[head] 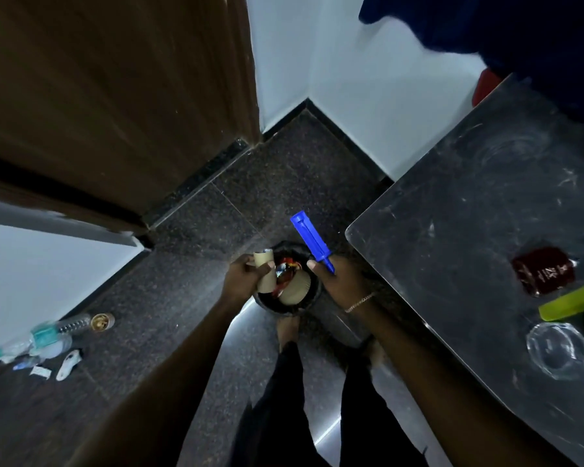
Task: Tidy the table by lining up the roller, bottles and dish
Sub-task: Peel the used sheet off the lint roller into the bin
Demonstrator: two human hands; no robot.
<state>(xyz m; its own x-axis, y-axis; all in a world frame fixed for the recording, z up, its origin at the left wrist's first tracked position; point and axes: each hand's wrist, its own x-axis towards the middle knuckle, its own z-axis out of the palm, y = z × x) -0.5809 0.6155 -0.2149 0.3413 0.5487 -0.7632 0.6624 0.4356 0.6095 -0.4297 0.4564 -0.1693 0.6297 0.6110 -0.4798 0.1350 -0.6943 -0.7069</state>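
Observation:
My left hand (241, 276) is closed around a brown cardboard roll (264, 273), held over a black bin (312, 296) on the floor. My right hand (339, 281) grips a blue plastic roller handle (311, 239), its long end pointing up and away. The bin holds a paper cup (295, 289) and red wrappers. On the dark glass table (469, 210) at the right lie a clear glass dish (558, 348), a dark red packet (542, 271) and a yellow-green object (573, 301), partly cut off by the frame edge.
Plastic bottles (44, 338), a small gold-coloured round thing (102, 321) and bits of litter lie on the floor by the left wall. A brown door (115, 96) stands at the left. My feet are just behind the bin.

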